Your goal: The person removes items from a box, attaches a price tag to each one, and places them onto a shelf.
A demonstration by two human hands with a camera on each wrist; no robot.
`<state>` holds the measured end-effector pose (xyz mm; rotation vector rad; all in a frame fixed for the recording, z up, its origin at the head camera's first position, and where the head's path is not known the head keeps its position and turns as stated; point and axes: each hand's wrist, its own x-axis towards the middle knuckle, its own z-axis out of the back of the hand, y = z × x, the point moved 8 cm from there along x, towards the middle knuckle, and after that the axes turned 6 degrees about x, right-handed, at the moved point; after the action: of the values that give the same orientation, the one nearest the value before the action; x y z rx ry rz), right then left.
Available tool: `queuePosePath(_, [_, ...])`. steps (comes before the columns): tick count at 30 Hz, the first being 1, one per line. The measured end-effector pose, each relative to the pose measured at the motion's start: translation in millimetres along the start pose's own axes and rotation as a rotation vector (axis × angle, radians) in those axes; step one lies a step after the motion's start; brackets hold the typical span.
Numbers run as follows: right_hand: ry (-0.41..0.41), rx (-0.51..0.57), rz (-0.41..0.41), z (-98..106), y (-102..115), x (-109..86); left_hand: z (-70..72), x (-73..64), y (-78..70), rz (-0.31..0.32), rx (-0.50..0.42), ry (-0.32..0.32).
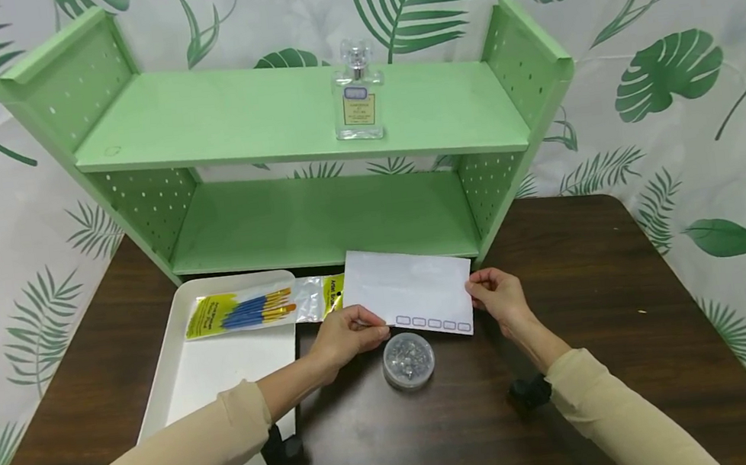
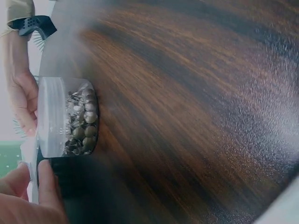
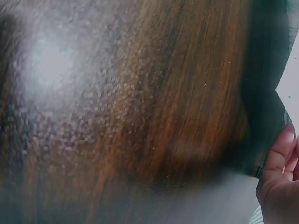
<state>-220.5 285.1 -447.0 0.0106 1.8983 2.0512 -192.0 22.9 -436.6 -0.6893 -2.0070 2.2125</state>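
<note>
Left hand [image 1: 346,337] and right hand [image 1: 501,299] pinch paper [image 1: 410,289] lengthwise between them, apparently raised, near the shelf's front edge [image 1: 266,266].

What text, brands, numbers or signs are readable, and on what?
"Artist Bru", ending blurred: brush packet; its other print is too blurred.
Glass bottle: printed, but too small to read.
White paper: purple outlined boxes, no legible characters.
Lidded jar: no text seen.
</note>
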Motion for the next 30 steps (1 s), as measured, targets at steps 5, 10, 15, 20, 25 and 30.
queuePosePath(5, [-0.011,-0.100,0.027,5,1,2.9,8.9,-8.4,0.8,0.047,-0.019,0.047])
queuePosePath(10, [-0.037,-0.203,0.047,13,1,4.8,24.9,-17.5,-4.3,0.039,0.047,0.044])
queuePosePath(15, [-0.057,-0.266,0.065,17,2,6.4,38.4,-22.5,-13.8,-0.012,0.133,-0.009])
queuePosePath(20, [-0.089,-0.305,0.068,18,2,8.1,40.2,-21.5,-18.0,-0.037,0.100,-0.017])
queuePosePath(25, [-0.074,-0.294,0.067,16,3,6.1,32.1,-19.1,-16.1,-0.021,0.051,0.004])
queuePosePath(30, [-0.061,-0.301,0.093,18,6,0.9,24.1,-18.2,-16.3,0.006,0.021,0.003])
